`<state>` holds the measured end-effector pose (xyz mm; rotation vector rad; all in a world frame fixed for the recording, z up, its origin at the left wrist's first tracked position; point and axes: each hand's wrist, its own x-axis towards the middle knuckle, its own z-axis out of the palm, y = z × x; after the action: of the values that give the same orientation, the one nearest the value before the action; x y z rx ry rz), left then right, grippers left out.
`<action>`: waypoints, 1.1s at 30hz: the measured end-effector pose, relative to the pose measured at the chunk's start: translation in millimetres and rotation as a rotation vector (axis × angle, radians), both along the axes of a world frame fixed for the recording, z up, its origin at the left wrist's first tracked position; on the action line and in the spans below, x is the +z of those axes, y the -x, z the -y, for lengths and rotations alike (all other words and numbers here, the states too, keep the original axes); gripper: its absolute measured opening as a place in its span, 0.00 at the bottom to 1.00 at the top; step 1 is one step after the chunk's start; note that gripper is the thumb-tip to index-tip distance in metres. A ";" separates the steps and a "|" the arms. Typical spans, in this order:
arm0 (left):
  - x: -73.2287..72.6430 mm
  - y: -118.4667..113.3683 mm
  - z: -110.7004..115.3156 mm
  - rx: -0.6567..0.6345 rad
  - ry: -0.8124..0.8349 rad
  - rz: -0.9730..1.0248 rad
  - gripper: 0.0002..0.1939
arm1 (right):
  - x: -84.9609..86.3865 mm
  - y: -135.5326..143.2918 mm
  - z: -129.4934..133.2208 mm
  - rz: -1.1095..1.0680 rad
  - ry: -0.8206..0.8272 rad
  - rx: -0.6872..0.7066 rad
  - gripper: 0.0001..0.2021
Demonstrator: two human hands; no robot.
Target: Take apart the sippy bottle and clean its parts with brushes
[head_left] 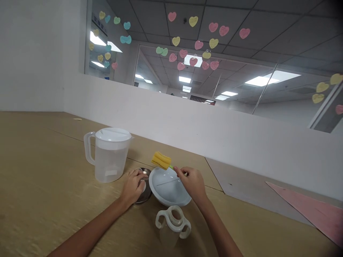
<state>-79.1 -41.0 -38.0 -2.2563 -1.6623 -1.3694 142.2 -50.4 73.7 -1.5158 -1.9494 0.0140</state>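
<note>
My right hand (192,181) is closed around the thin green handle of a sponge brush (161,160). Its yellow sponge head is held over the far rim of a white bowl (171,191). To the left, my left hand (134,185) curls its fingers over a shallow metal dish (146,197). A whitish rounded piece shows partly under its fingers; the hand hides the rest, so its kind is unclear. Between my forearms, in front of the bowl, a baby bottle (171,226) with two white side handles stands upright with its mouth uncovered.
A clear plastic pitcher (111,157) with a white lid and liquid inside stands behind my left hand. A pink sheet (311,210) lies at the right of the wooden table (48,171). Behind runs a white wall (171,117) below a window with heart-shaped notes.
</note>
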 end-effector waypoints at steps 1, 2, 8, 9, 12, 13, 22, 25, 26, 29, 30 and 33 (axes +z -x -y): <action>0.2 0.6 -0.2 0.011 0.014 -0.001 0.18 | -0.4 -0.2 -0.4 0.004 -0.005 0.006 0.24; 0.4 1.4 -0.4 0.020 0.026 0.000 0.18 | -0.8 -0.3 -0.8 0.007 -0.009 0.011 0.24; 4.0 3.1 1.4 -0.036 0.032 -0.129 0.15 | -0.2 -0.1 -0.2 0.015 0.013 -0.003 0.24; 4.8 2.1 2.3 -0.050 0.032 -0.173 0.14 | 0.2 0.1 0.2 0.014 0.015 -0.004 0.24; 6.7 -1.4 4.9 -0.087 0.034 -0.288 0.09 | 0.9 0.7 1.1 0.017 0.017 -0.006 0.23; 7.0 -2.2 5.3 -0.096 0.032 -0.320 0.08 | 1.0 0.7 1.2 0.019 0.016 -0.008 0.23; 1.6 -3.2 2.7 -0.191 0.036 -0.382 0.07 | -2.2 -0.8 -2.2 0.032 0.002 0.002 0.25; -0.4 -4.8 2.2 -0.193 0.025 -0.365 0.09 | -2.5 -0.9 -2.4 0.023 -0.004 0.006 0.25; -0.5 -5.1 2.0 -0.190 0.023 -0.354 0.09 | -2.3 -0.8 -2.2 0.020 -0.002 0.006 0.25; 1.5 -4.5 1.4 -0.154 0.023 -0.300 0.10 | -1.3 -0.4 -1.2 0.018 0.013 0.001 0.24; 2.9 -3.7 1.1 -0.130 0.026 -0.275 0.11 | -1.0 -0.3 -0.9 0.019 0.017 -0.003 0.24; 6.8 0.6 -0.8 -0.022 0.053 -0.170 0.15 | -0.5 -0.3 -0.3 0.029 0.019 -0.010 0.24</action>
<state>-79.7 -40.3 -31.2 -2.3516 -1.6416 -1.1134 142.5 -50.1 73.2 -1.5459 -1.9697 0.0070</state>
